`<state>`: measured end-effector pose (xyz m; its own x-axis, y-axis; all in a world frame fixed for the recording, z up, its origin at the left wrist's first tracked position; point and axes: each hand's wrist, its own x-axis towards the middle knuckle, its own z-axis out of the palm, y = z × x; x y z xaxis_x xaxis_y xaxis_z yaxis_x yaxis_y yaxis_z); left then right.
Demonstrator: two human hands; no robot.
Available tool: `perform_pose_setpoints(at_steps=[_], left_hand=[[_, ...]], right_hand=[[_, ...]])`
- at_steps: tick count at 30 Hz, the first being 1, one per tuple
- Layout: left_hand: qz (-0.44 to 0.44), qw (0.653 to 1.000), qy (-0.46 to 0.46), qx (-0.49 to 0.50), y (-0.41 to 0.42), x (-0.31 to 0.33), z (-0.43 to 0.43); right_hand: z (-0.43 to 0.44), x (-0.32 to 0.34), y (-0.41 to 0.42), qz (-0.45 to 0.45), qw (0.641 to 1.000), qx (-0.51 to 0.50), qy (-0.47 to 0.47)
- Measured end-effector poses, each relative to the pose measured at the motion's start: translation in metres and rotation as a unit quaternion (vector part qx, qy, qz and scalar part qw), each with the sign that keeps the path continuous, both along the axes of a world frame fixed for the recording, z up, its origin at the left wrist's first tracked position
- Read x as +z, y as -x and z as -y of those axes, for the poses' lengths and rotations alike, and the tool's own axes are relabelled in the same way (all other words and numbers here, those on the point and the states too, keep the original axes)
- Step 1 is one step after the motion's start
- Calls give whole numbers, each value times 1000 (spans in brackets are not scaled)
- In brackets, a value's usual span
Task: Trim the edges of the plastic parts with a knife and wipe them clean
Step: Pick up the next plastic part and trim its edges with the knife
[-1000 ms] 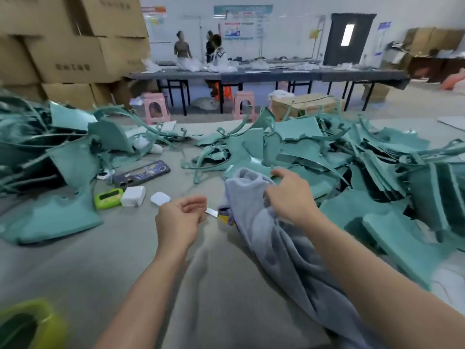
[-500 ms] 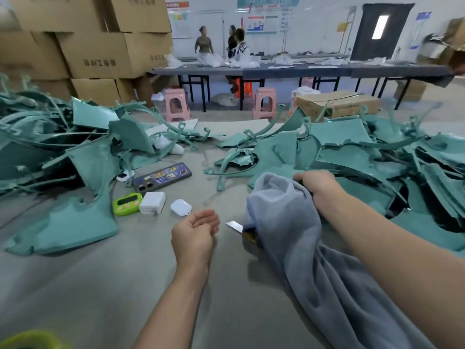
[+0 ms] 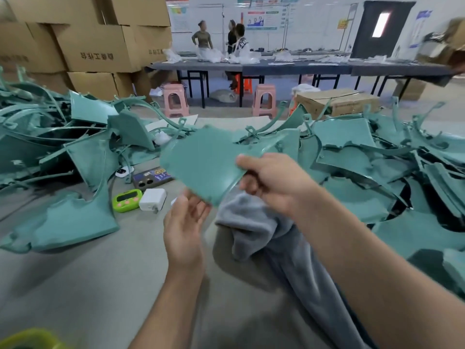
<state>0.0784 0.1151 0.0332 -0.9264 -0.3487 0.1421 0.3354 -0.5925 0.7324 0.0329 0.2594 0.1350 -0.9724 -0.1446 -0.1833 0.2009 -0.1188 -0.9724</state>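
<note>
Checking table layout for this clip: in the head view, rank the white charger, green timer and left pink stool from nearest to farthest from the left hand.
1. White charger, on the table just left of the left hand.
2. Green timer, left of the charger.
3. Left pink stool, far behind, beyond the table.

The work table [image 3: 75,285] is covered in a grey, felt-like cloth. A heap of teal plastic parts [image 3: 50,147] sprawls over its left side, and a wider right heap [image 3: 377,159] fills the other. One big teal panel [image 3: 63,222] lies flat at the front of the left pile. Between the heaps a green digital timer [image 3: 127,200] sits just beside a white charger block [image 3: 152,199], with a dark phone [image 3: 153,176] behind them and a small white case [image 3: 124,171] near it. A grey towel [image 3: 251,222] lies crumpled in the middle.
</note>
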Motion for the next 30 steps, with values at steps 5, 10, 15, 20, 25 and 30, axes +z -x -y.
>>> perform_pose_setpoints(at_steps=[5,10,15,20,25,30], left_hand=[[62,995,-51,58,0,8,7],[65,991,-59,102,6,1,34],[35,976,103,190,4,-2,32],[54,923,338,175,15,-19,39],[95,879,420,205,23,-32,52],[62,865,459,193,17,-28,49]], right_hand=[[14,-39,-23,-140,961,36,-237],[-19,-64,-35,-250,715,95,-646],[-76,-50,-22,-188,779,-147,-580],[-77,-37,-32,-295,716,-270,-572],[-18,-83,-52,-173,754,-35,-633],[-17,-114,-47,-157,756,-12,-635]])
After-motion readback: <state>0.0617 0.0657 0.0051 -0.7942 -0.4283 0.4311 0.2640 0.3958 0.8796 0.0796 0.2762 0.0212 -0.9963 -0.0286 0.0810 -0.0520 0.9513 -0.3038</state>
